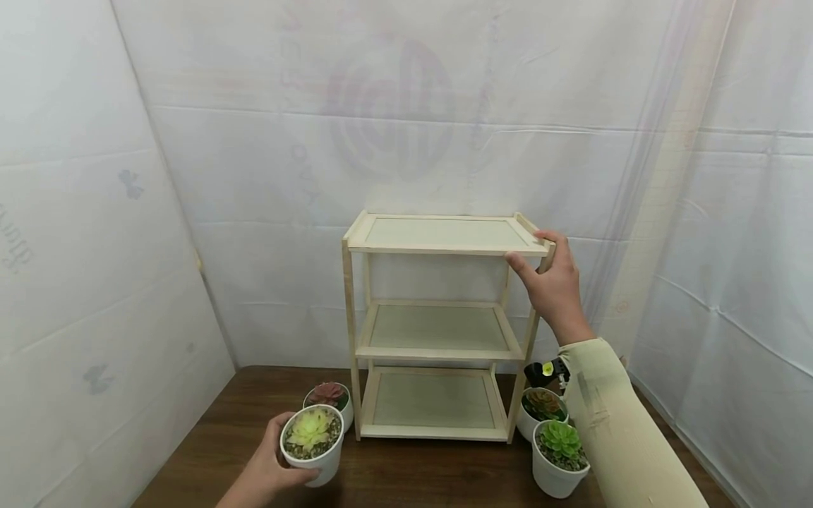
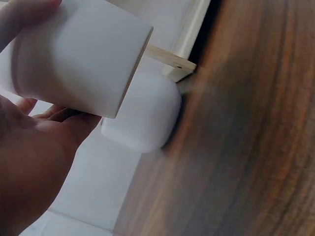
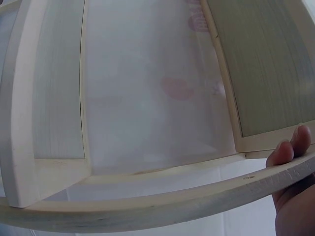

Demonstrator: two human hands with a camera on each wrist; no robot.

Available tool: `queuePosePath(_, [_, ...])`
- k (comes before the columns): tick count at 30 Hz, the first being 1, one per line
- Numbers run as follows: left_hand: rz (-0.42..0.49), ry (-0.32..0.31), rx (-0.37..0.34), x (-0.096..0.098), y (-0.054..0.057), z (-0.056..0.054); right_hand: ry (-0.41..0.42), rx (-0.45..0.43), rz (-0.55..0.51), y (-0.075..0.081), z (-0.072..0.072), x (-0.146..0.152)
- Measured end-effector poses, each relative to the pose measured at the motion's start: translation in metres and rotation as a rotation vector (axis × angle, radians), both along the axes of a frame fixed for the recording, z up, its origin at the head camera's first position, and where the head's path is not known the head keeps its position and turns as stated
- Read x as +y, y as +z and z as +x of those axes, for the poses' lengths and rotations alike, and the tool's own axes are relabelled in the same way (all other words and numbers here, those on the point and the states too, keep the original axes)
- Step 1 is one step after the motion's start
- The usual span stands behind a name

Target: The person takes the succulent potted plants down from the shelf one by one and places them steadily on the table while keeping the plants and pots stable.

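My left hand [image 1: 269, 458] grips a white pot [image 2: 81, 54] with a yellow-green succulent [image 1: 311, 432] in gravel, fingers and thumb round its sides. The pot is held above the table, left of a three-tier wooden shelf [image 1: 438, 355]. Behind it, partly covered, a reddish succulent [image 1: 327, 395] stands in another white pot by the shelf's left leg. At the top tier's front right corner, my right hand [image 1: 554, 286] holds the frame, thumb at the front edge and fingers over the side rail. In the right wrist view its fingertips [image 3: 301, 140] curl over the wooden rail [image 3: 162, 209].
Right of the shelf stand two more white pots, one with a bright green succulent [image 1: 562, 441], one with a brownish-green succulent [image 1: 543, 404] behind it. The dark wooden table [image 1: 419, 469] meets white cloth walls [image 1: 273, 176] at the back and sides.
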State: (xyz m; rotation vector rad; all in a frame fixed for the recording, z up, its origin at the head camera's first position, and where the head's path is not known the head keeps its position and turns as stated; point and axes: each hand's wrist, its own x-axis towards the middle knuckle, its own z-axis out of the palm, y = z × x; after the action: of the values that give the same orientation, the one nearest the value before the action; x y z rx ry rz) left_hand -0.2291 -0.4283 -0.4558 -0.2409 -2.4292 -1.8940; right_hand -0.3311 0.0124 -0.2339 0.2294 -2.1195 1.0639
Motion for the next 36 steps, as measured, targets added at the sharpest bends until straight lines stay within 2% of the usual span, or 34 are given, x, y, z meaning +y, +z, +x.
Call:
queuePosePath(7, [-0.036,-0.023,-0.048,-0.003,-0.009,-0.001,0.0,0.002,0.0,0.0,0.0,-0.001])
queuePosePath(18, [-0.055,0.019,-0.076,-0.008,-0.026,-0.004,0.004,0.007,-0.002,0.0,0.001,0.001])
queuePosePath(29, [-0.072,0.003,-0.085,-0.008,-0.033,-0.009,-0.002,0.003,0.001,-0.001,0.0,0.002])
queuePosePath(36, [-0.088,0.002,-0.117,-0.008,-0.036,-0.009,0.003,-0.008,-0.005,-0.002,-0.001,0.002])
